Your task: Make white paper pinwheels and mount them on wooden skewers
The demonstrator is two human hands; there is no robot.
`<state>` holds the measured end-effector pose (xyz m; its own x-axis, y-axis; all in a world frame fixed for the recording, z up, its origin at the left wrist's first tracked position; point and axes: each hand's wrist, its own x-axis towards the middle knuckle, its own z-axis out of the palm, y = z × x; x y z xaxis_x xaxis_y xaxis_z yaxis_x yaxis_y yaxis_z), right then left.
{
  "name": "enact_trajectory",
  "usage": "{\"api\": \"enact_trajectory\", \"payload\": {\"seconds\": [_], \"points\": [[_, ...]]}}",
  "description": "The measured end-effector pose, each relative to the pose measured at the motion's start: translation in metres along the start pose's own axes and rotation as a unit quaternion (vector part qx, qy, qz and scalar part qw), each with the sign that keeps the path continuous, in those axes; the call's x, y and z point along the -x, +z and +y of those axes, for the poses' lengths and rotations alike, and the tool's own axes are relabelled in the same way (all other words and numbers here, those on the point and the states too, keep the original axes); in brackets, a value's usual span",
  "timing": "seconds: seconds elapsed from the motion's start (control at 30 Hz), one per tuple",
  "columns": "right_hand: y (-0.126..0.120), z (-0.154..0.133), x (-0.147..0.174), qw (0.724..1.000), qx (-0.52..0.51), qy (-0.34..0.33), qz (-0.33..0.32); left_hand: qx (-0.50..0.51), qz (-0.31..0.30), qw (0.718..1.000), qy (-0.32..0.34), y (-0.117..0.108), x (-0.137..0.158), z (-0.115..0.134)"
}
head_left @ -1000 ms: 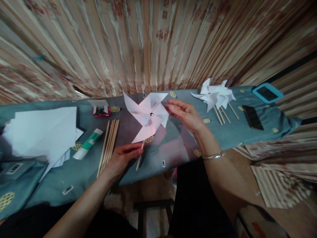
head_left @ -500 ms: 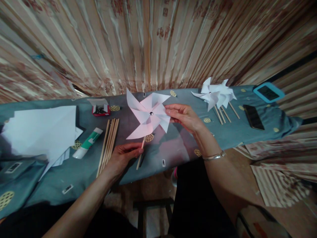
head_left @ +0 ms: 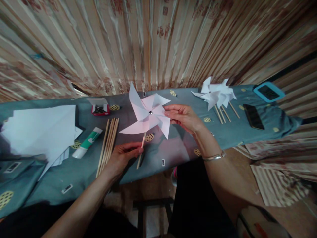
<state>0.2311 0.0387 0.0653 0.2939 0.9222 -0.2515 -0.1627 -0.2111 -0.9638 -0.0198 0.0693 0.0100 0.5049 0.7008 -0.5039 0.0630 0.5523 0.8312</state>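
A white paper pinwheel [head_left: 146, 116] with a shiny round pin at its centre is held up over the middle of the table. My left hand [head_left: 123, 157] pinches its wooden stick [head_left: 143, 141] below the blades, between thumb and fingers. My right hand [head_left: 182, 116] is at the pinwheel's right side, fingers drawn together on the edge of a blade; the fingertips partly overlap the paper. To the left of the pinwheel lie several loose wooden sticks [head_left: 109, 142], close to my left wrist.
Finished white pinwheels [head_left: 218, 93] lie at the back right, near a black phone [head_left: 254, 116] and a blue-framed device [head_left: 268, 92]. On the left are stacked white paper [head_left: 42, 129], a glue stick [head_left: 88, 142] and an open red box of pins [head_left: 100, 110]. A curtain [head_left: 148, 43] hangs behind the table.
The pinwheel's blades have turned slightly counter-clockwise about the pin, with the lower-left blade swinging outward. Both hands stay nearly in place.
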Motion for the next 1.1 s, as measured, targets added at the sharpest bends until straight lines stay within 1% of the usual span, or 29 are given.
{"api": "enact_trajectory", "payload": {"seconds": [0.1,0.43,0.77,0.93,1.1], "points": [[0.001,0.000,0.000,1.000,0.000,0.003,-0.001,0.007,-0.006,1.000,0.005,-0.001,0.000,-0.001],[0.005,0.002,0.002,1.000,-0.004,0.004,-0.019,0.004,0.011,1.000,0.009,0.001,-0.001,-0.001],[0.013,0.002,0.005,0.999,-0.032,0.025,-0.009,-0.005,0.021,1.000,0.009,0.005,0.002,0.005],[0.017,0.003,0.005,0.998,-0.039,0.038,-0.022,-0.007,0.018,1.000,0.015,0.004,0.001,0.003],[0.022,0.006,0.006,0.996,-0.060,0.045,-0.041,0.013,0.024,1.000,0.009,0.006,0.002,0.005]]}}
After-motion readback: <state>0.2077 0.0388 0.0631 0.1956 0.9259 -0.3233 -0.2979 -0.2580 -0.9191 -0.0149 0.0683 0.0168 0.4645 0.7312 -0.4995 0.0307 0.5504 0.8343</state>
